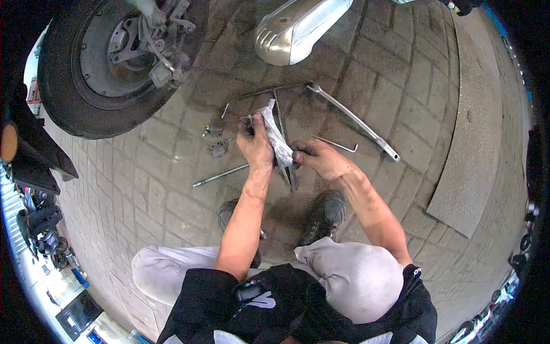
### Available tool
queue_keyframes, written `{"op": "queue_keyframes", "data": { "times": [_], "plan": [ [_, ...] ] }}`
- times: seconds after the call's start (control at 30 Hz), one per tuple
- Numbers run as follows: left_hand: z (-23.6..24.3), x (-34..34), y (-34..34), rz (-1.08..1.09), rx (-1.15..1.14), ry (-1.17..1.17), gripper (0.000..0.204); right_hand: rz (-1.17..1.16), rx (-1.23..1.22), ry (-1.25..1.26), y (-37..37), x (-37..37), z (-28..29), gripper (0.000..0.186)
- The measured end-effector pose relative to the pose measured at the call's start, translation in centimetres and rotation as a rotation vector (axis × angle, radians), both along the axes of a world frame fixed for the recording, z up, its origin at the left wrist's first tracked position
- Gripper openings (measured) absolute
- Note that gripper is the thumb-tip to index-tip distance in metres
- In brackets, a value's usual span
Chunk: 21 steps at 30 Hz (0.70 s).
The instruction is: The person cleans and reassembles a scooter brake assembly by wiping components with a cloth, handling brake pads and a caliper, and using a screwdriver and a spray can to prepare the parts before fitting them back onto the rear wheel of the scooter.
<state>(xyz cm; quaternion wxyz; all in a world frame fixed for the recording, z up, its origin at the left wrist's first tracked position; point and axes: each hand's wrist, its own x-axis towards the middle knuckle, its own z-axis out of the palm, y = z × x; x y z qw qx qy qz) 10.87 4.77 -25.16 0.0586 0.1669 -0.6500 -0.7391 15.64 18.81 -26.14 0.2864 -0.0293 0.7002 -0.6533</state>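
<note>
A crumpled silvery-white packet [277, 132] hangs between my two hands above the paving. My left hand [256, 143] is closed round its upper part, thumb along the top. At the packet's lower end, my right hand [326, 159] pinches the edge with thumb and curled fingers. Beneath the packet lies a long thin metal bar [279, 112], partly hidden. A bent hex key [338, 143] rests just beyond my right hand. Left of my left hand are two small dark metal parts [217, 149] and a short thin pin or bolt [225, 110]. A steel rod [220, 175] lies near my left wrist.
A large tyre [120, 123] with exposed wheel-hub parts [152, 49] stands at the upper left. A long chrome-coloured wrench handle [355, 120] lies to the right. Ahead is a shiny metal housing [286, 40]. A textured metal plate [470, 155] covers the floor on the right.
</note>
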Motion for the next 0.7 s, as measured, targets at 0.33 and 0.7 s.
{"op": "queue_keyframes", "data": {
  "times": [0.33, 0.7],
  "plan": [
    [-0.2, -6.4, -11.6, -0.654, 0.997, 0.012, 0.040, -0.188, 0.173, 0.012, 0.5, 4.7, 2.7, 0.017],
    [0.1, -2.5, -0.9, -0.702, 1.694, -0.082, 0.021, -0.601, 0.484, 0.477, -0.5, 2.2, 3.9, 0.033]
  ]
}}
